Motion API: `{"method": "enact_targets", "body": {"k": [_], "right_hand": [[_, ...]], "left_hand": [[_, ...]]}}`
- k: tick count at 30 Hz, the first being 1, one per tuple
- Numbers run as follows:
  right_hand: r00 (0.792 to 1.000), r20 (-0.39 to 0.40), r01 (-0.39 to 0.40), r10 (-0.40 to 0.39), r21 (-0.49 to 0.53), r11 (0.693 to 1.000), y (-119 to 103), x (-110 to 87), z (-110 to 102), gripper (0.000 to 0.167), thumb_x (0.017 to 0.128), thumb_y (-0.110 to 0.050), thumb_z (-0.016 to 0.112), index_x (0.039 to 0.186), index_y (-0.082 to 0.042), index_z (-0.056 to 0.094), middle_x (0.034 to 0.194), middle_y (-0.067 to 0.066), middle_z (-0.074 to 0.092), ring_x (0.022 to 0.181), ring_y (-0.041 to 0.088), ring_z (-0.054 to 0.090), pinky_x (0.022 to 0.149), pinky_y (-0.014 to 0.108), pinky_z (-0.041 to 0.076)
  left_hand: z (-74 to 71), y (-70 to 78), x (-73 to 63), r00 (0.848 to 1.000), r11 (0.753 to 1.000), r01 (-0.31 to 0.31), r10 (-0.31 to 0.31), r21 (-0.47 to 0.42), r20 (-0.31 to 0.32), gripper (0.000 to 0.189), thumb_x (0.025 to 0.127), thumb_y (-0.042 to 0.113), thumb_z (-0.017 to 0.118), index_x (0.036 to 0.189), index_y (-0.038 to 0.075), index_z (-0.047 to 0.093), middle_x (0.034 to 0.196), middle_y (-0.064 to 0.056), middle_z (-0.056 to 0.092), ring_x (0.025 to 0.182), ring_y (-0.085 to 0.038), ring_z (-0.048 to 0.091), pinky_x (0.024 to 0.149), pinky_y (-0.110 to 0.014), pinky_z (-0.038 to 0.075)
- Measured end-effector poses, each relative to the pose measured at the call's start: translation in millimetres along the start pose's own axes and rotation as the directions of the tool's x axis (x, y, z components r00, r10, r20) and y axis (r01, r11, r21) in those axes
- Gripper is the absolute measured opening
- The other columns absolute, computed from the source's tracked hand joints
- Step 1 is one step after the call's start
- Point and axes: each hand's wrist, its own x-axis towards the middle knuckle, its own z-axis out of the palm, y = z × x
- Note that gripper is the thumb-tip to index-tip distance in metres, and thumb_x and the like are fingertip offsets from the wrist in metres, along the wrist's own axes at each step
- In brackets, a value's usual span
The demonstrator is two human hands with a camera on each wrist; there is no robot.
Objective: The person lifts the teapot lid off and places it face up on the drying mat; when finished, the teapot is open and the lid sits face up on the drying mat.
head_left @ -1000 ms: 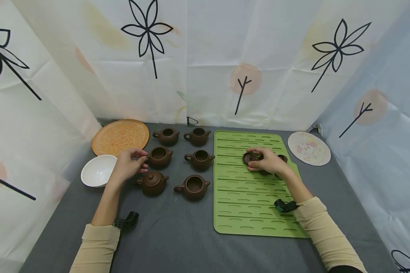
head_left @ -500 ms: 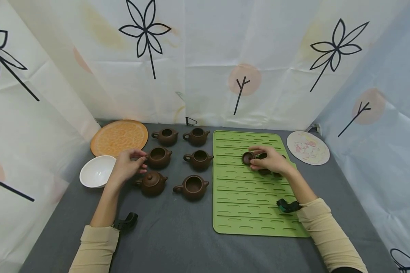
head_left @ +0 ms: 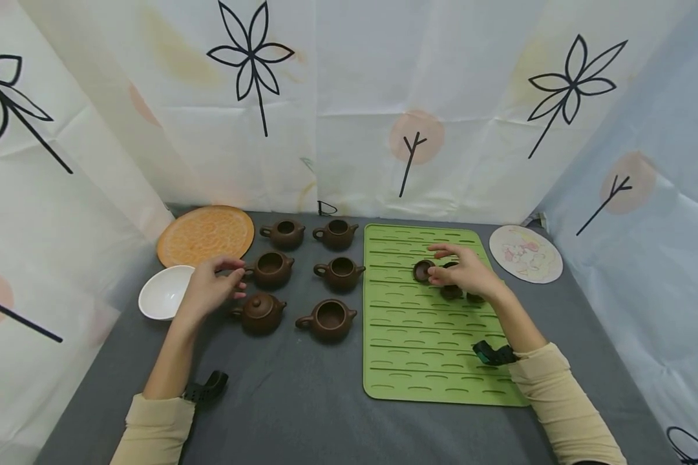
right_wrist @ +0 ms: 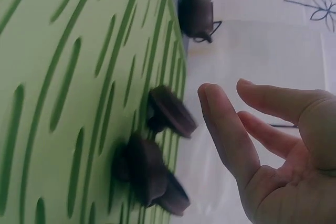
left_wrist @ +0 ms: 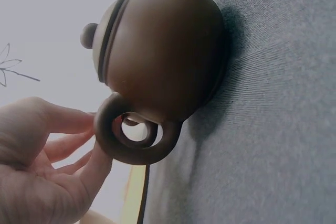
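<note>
My left hand (head_left: 211, 287) is beside the handle of a brown teapot (head_left: 272, 268) without a lid, its fingers relaxed and bent with nothing seen between them. In the left wrist view, a lidded teapot (left_wrist: 163, 51) stands in front and its handle hides those fingertips. My right hand (head_left: 462, 271) hovers over the green mat (head_left: 419, 361), thumb and fingers spread apart. Below it, a small brown lid (head_left: 423, 271) lies upside down. More lids (head_left: 451, 292) lie close by, partly covered by the hand; the right wrist view shows one lid (right_wrist: 173, 111) apart from the fingers.
Other lidless teapots (head_left: 331, 320) stand in two columns left of the mat. At the far left are a white bowl (head_left: 164, 294) and an orange round mat (head_left: 206, 236). A pale round mat (head_left: 526, 254) lies at the right. Printed curtains (head_left: 349, 77) enclose the grey tabletop.
My right hand has let go of the small lid, which stays on the green mat, and its fingers have spread. My left hand has drawn back slightly from the teapot handle.
</note>
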Motion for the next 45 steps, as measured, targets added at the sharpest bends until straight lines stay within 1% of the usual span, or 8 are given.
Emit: {"method": "enact_targets", "body": {"k": [7, 12, 18, 22, 26, 31, 38, 45], "right_hand": [[0.998, 0.031, 0.048, -0.048, 0.025, 0.999, -21, -2.3, 11, 0.06, 0.107, -0.002, 0.067, 0.162, 0.0, 0.045, 0.162, 0.038, 0.041, 0.108, 0.035, 0.081, 0.095, 0.039, 0.069], [0.994, 0.05, 0.093, -0.095, 0.047, 0.995, -35, 0.4, 21, 0.057, 0.107, 0.001, 0.064, 0.161, -0.001, 0.046, 0.159, 0.035, 0.045, 0.111, 0.036, 0.079, 0.096, 0.043, 0.068], [0.988, 0.064, 0.138, -0.143, 0.077, 0.987, -52, 4.7, 37, 0.054, 0.106, 0.002, 0.065, 0.158, -0.002, 0.051, 0.159, 0.029, 0.049, 0.11, 0.037, 0.079, 0.095, 0.043, 0.068], [0.981, 0.071, 0.171, -0.179, 0.104, 0.98, -62, 8.3, 47, 0.053, 0.105, 0.001, 0.067, 0.156, -0.002, 0.054, 0.157, 0.028, 0.052, 0.109, 0.035, 0.08, 0.094, 0.039, 0.069], [0.975, 0.096, 0.187, -0.202, 0.141, 0.972, -71, 13.1, 57, 0.051, 0.105, 0.001, 0.066, 0.155, -0.001, 0.054, 0.156, 0.027, 0.052, 0.11, 0.034, 0.08, 0.096, 0.042, 0.068], [0.959, 0.141, 0.214, -0.246, 0.208, 0.954, -81, 22.2, 76, 0.047, 0.106, 0.001, 0.065, 0.152, 0.0, 0.056, 0.154, 0.026, 0.053, 0.111, 0.046, 0.077, 0.097, 0.044, 0.068], [0.936, 0.196, 0.233, -0.294, 0.285, 0.93, -94, 36.1, 111, 0.043, 0.105, 0.003, 0.066, 0.147, 0.002, 0.059, 0.145, 0.025, 0.057, 0.1, 0.023, 0.082, 0.097, 0.047, 0.068], [0.906, 0.246, 0.247, -0.344, 0.354, 0.902, -104, 48.9, 146, 0.04, 0.103, 0.006, 0.067, 0.143, 0.005, 0.061, 0.136, 0.023, 0.06, 0.101, 0.034, 0.082, 0.093, 0.046, 0.07]], "left_hand": [[-3.7, 2.6, -12.3, 0.999, 0.999, -0.038, 0.038, 0.018, -0.016, 0.034, 0.109, 0.009, 0.063, 0.137, -0.01, 0.064, 0.135, -0.035, 0.066, 0.076, -0.004, 0.075, 0.069, -0.028, 0.069], [-5.8, 5.1, -22.1, 0.997, 0.995, -0.058, 0.062, 0.083, -0.037, 0.029, 0.108, 0.009, 0.065, 0.131, -0.009, 0.069, 0.125, -0.034, 0.071, 0.069, -0.004, 0.073, 0.062, -0.024, 0.064], [-5.7, 6.9, -36.2, 0.996, 0.987, -0.071, 0.079, 0.143, -0.052, 0.027, 0.107, 0.013, 0.068, 0.127, -0.006, 0.071, 0.115, -0.031, 0.073, 0.066, -0.009, 0.07, 0.058, -0.023, 0.057], [-5.2, 5.6, -44.6, 0.995, 0.982, -0.072, 0.083, 0.175, -0.059, 0.028, 0.107, 0.016, 0.069, 0.126, -0.005, 0.073, 0.116, -0.029, 0.075, 0.066, -0.015, 0.071, 0.055, -0.023, 0.052], [-4.5, 3.1, -49.8, 0.995, 0.977, -0.076, 0.087, 0.197, -0.048, 0.028, 0.108, 0.017, 0.069, 0.125, -0.004, 0.074, 0.119, -0.028, 0.075, 0.069, -0.021, 0.073, 0.055, -0.024, 0.051], [-2.6, 0.7, -55.2, 0.997, 0.978, -0.071, 0.078, 0.198, -0.029, 0.028, 0.108, 0.019, 0.07, 0.124, -0.003, 0.075, 0.112, -0.025, 0.077, 0.07, -0.022, 0.074, 0.054, -0.024, 0.05], [-0.6, 0.8, -62.4, 0.997, 0.979, -0.069, 0.073, 0.19, -0.013, 0.027, 0.107, 0.018, 0.071, 0.122, -0.004, 0.076, 0.107, -0.021, 0.079, 0.071, -0.018, 0.074, 0.057, -0.024, 0.052], [-0.8, 0.7, -65.9, 0.999, 0.981, -0.04, 0.04, 0.192, 0.006, 0.023, 0.106, 0.014, 0.071, 0.122, -0.001, 0.077, 0.105, -0.019, 0.08, 0.073, -0.018, 0.075, 0.053, -0.026, 0.047]]}}
